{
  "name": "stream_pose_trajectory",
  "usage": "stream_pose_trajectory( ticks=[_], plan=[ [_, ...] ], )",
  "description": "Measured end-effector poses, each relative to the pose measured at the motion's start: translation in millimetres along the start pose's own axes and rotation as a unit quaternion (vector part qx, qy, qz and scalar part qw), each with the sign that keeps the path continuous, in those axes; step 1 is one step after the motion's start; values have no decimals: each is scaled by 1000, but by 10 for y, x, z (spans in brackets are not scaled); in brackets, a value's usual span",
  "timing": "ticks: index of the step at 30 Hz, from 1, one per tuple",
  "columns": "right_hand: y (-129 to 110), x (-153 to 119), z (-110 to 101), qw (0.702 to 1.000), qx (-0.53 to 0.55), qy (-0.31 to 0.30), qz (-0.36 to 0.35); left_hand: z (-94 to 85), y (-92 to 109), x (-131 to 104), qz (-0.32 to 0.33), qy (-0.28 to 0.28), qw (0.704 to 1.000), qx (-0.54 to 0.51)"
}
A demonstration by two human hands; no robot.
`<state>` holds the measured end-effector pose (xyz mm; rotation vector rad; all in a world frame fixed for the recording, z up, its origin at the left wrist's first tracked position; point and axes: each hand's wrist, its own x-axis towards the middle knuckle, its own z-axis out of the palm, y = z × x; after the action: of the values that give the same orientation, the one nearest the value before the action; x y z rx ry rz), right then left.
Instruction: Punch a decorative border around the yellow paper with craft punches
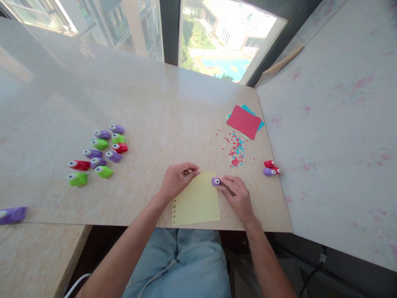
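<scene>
A pale yellow sheet of paper point(197, 203) lies at the front edge of the counter, with a row of small punched holes down its left side. My left hand point(179, 180) pinches the sheet's top edge between thumb and fingers. Between the fingers of my right hand point(237, 196) is a small purple craft punch point(216, 181) with a star on its white top. The punch sits at the sheet's upper right edge; whether paper is inside its slot is hidden.
Red and blue confetti point(237, 151) is scattered beyond my right hand, below stacked red and blue cards point(244, 121). Several craft punches point(97, 153) stand at the left, a few more punches point(272, 169) at the right. A window point(223, 41) and a floral wall point(335, 136) border the counter.
</scene>
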<state>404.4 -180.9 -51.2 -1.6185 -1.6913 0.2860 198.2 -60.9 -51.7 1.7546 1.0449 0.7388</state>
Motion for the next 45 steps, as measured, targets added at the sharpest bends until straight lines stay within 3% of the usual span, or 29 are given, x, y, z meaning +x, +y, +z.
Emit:
stream_pose_trajectory(
  ticks=[17, 30, 45],
  plan=[
    [-18, -35, 1, 1000, -3, 2, 9, -47, -36, -3, 38, -64, 997, 36],
    [-46, -46, -11, 1000, -10, -1, -2, -5, -10, -7, 11, -17, 999, 51],
    [-84, -52, -7, 1000, -22, -5, 22, -13, -10, -5, 10, -27, 999, 29]
  ],
)
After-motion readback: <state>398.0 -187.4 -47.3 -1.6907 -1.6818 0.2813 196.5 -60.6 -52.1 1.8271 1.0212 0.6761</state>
